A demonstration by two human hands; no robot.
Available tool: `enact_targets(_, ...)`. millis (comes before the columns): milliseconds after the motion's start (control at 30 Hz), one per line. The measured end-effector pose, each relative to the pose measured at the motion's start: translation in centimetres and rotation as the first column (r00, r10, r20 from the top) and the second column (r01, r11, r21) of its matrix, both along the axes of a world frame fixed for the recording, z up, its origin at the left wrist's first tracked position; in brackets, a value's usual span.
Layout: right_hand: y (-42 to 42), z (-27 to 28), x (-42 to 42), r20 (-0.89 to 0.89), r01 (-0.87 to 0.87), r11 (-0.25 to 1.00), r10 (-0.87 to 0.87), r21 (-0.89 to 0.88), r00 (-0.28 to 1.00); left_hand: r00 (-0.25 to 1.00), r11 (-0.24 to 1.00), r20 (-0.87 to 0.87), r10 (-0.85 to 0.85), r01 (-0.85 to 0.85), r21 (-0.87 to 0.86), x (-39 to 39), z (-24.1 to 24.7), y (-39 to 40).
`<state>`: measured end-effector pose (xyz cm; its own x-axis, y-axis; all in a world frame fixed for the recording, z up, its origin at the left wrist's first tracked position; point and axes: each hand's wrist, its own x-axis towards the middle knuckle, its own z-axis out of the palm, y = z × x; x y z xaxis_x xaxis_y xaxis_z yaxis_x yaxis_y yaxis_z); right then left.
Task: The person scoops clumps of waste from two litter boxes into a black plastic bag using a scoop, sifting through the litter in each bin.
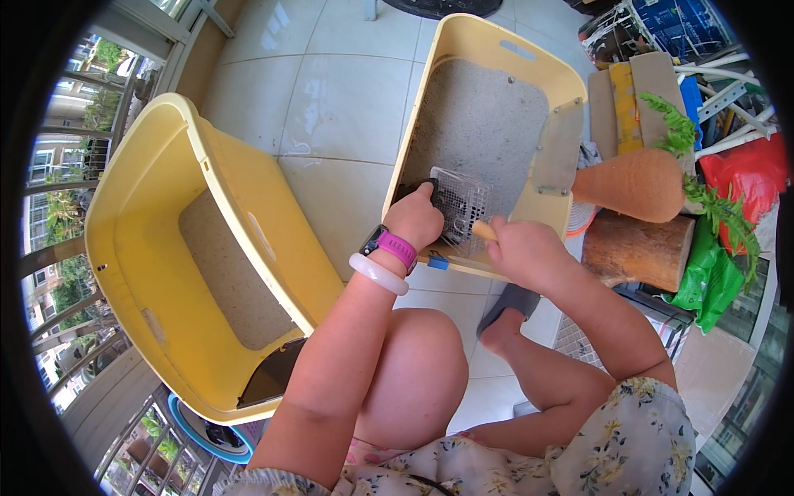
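Observation:
A wire-mesh scoop (462,204) stands in the near part of a cream plastic litter box (428,93), over grey granular litter (477,124). My right hand (530,251) is closed around its light wooden handle (484,230). Dark clumps or bits show through the mesh, too small to make out. My left hand (417,214), with a watch on a magenta strap and a pale bangle at the wrist, is at the scoop's left side. Its fingers are on a black object (434,189) beside the mesh; what that is, and how it is gripped, I cannot tell.
A deep yellow plastic bin (298,229) with litter in its bottom stands on the left by the barred window. To the right are a carrot-shaped scratcher (639,185), a wooden log (639,251), a green bag (707,279), a red bag (744,180) and cardboard (657,87).

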<state>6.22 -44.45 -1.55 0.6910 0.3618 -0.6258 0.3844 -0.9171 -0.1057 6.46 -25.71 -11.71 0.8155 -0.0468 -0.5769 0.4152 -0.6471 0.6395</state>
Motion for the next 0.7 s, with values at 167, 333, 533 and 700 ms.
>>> enact_targets(167, -1.0, 0.7, 0.7, -0.079, 0.052, 0.998, -0.05, 0.021, 0.996, 0.996, 0.996, -0.015, -0.082, 0.083, 0.024, -0.2, 1.1, -0.2)
enact_targets(333, -1.6, 1.0, 1.1, -0.177, 0.155, 0.987, -0.144, 0.052, 0.974, 0.994, 0.994, -0.012, -0.105, 0.105, 0.038, -0.2, 0.7, 0.1)
enact_targets(533, -8.7, -0.5, 4.1, -0.471, 0.769, 0.633, -0.654, 0.089, 0.592, 0.99, 0.989, -0.023, -0.138, 0.139, 0.047, -0.3, 2.2, -0.2)
enact_targets(700, -11.3, -6.7, 4.2, -0.668, 0.995, 0.098, -0.74, 0.002, 0.075, 0.986, 0.986, 0.028, -0.167, 0.166, 0.032, -0.7, 1.5, 0.0)
